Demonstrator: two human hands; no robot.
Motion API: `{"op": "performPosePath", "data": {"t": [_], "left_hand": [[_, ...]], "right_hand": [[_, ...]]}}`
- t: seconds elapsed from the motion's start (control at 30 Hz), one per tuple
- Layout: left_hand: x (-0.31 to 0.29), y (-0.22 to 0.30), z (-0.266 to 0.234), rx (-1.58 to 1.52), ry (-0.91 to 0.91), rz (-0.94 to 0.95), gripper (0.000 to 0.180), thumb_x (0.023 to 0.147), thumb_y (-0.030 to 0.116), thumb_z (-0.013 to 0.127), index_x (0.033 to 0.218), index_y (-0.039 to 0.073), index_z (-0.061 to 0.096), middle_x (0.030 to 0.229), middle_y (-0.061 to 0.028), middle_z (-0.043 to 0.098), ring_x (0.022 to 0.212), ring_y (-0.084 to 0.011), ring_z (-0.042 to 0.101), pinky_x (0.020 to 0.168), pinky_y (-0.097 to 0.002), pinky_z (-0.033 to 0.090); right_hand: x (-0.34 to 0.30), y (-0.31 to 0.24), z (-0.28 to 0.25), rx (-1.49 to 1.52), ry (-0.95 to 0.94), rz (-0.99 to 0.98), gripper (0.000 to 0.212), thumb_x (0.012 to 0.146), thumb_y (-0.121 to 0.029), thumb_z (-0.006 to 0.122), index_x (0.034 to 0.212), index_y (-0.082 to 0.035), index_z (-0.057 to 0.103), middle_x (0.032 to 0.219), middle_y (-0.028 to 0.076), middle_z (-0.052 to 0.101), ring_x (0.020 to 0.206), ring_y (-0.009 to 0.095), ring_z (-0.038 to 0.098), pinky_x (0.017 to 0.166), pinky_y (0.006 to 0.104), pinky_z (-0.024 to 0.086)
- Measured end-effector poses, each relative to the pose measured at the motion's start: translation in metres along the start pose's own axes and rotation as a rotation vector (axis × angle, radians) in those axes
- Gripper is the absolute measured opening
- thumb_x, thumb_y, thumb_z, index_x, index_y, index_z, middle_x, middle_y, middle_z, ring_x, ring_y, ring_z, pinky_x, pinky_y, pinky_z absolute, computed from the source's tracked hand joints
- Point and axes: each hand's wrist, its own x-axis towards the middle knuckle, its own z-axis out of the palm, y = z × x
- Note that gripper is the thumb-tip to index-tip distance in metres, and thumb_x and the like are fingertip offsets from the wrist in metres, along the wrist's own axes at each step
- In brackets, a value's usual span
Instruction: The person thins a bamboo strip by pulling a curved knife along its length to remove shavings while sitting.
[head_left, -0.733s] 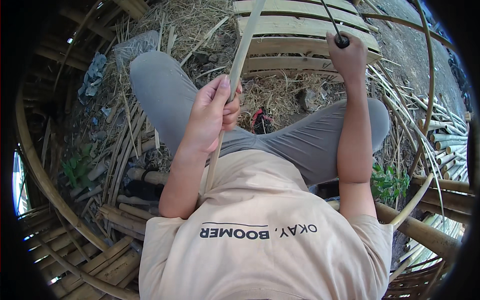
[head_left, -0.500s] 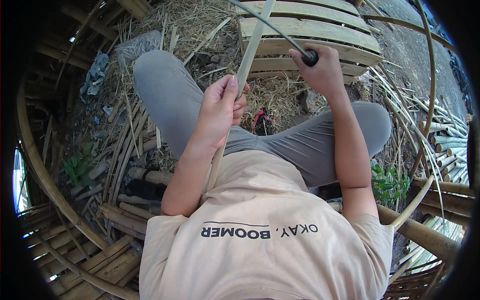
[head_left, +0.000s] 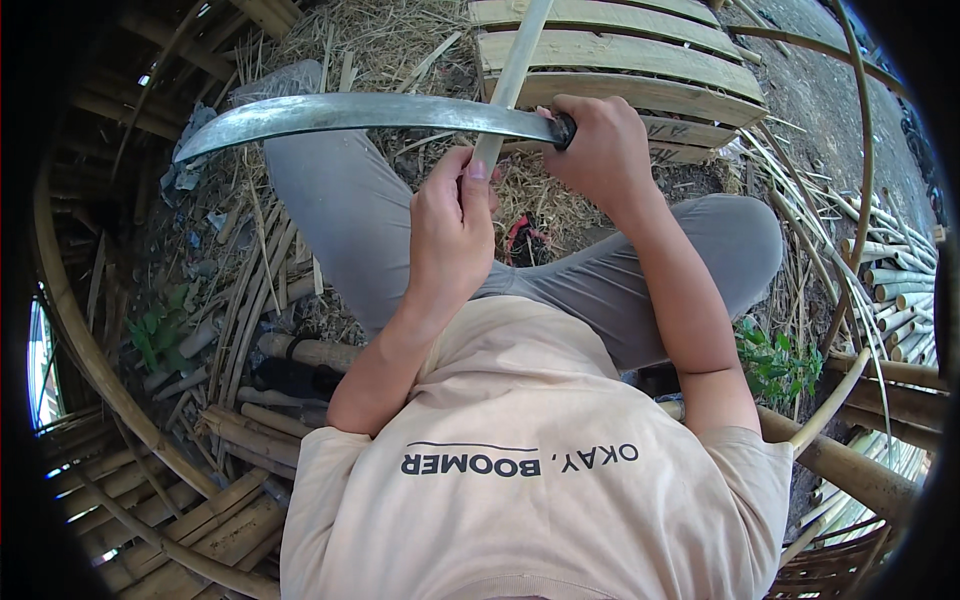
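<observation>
My left hand (head_left: 450,225) is closed round a pale bamboo strip (head_left: 522,60), the thumb lying along it. The strip slants up and away from the fingers toward the slatted crate; its lower part is hidden by the hand and forearm. In my right hand (head_left: 605,150) is the dark handle of a machete (head_left: 340,110). Its long, curved blade points left, broad side showing, and crosses in front of the strip just above my left fingertips. Whether the edge touches the strip, I cannot tell.
A slatted wooden crate (head_left: 615,55) stands ahead, past my bent grey-clad knees. Straw and shavings (head_left: 385,40) cover the ground. Bundled bamboo poles (head_left: 900,290) lie at right, loose strips and poles (head_left: 250,300) at left. A bamboo pole frame (head_left: 75,320) curves along the left.
The machete has swung from pointing far ahead, edge-on, to lying leftward across the strip with its broad side visible. My right hand has shifted slightly left; my left wrist has turned.
</observation>
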Motion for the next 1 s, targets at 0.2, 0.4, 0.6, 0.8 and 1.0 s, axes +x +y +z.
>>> {"op": "performPosePath", "data": {"t": [0.2, 0.4, 0.6, 0.8, 1.0], "left_hand": [[-0.009, 0.002, -0.004, -0.071, -0.058, -0.134, 0.033, 0.106, 0.025, 0.045, 0.094, -0.002, 0.059, 0.063, 0.0003, 0.049, 0.055, -0.0075, 0.043, 0.051, -0.0269, 0.036], [0.004, 0.005, 0.004, -0.435, -0.213, -0.363, 0.027, 0.108, 0.025, 0.042, 0.100, 0.003, 0.056, 0.063, 0.0080, 0.038, 0.051, 0.0012, 0.029, 0.042, -0.0174, 0.022], [0.016, -0.010, -0.020, -0.739, -0.298, -0.549, 0.027, 0.107, 0.025, 0.041, 0.103, 0.004, 0.056, 0.063, 0.0084, 0.034, 0.048, -0.0001, 0.027, 0.040, -0.0162, 0.022], [0.022, -0.023, -0.036, -1.146, -0.438, -0.635, 0.023, 0.107, 0.022, 0.039, 0.110, 0.003, 0.051, 0.063, 0.0077, 0.030, 0.048, -0.0009, 0.025, 0.039, -0.0166, 0.022], [0.018, -0.022, -0.029, -1.223, -0.541, -0.648, 0.023, 0.107, 0.023, 0.039, 0.105, 0.006, 0.054, 0.063, 0.0081, 0.031, 0.048, -0.0015, 0.025, 0.041, -0.0178, 0.022]], "right_hand": [[0.025, 0.070, -0.009, -0.014, 0.237, 0.139, 0.029, 0.084, -0.032, 0.068, 0.089, -0.004, 0.074, 0.072, 0.021, 0.066, 0.073, 0.040, 0.066, 0.071, 0.0440, 0.052], [0.020, 0.067, -0.018, 0.092, 0.142, 0.247, 0.029, 0.082, -0.034, 0.070, 0.087, -0.006, 0.074, 0.073, 0.017, 0.068, 0.075, 0.038, 0.066, 0.070, 0.0446, 0.053], [0.005, 0.044, -0.002, 0.154, 0.033, 0.032, 0.030, 0.084, -0.030, 0.073, 0.081, -0.001, 0.070, 0.057, 0.016, 0.055, 0.055, 0.035, 0.055, 0.056, 0.0398, 0.045], [0.005, 0.028, 0.001, 0.127, -0.076, -0.021, 0.019, 0.073, -0.023, 0.072, 0.083, -0.007, 0.073, 0.070, 0.016, 0.066, 0.073, 0.039, 0.065, 0.071, 0.0476, 0.052], [-0.006, 0.012, 0.004, 0.281, -0.052, -0.137, 0.015, 0.072, -0.016, 0.074, 0.076, -0.003, 0.068, 0.059, 0.017, 0.056, 0.057, 0.038, 0.057, 0.057, 0.0404, 0.046]]}}
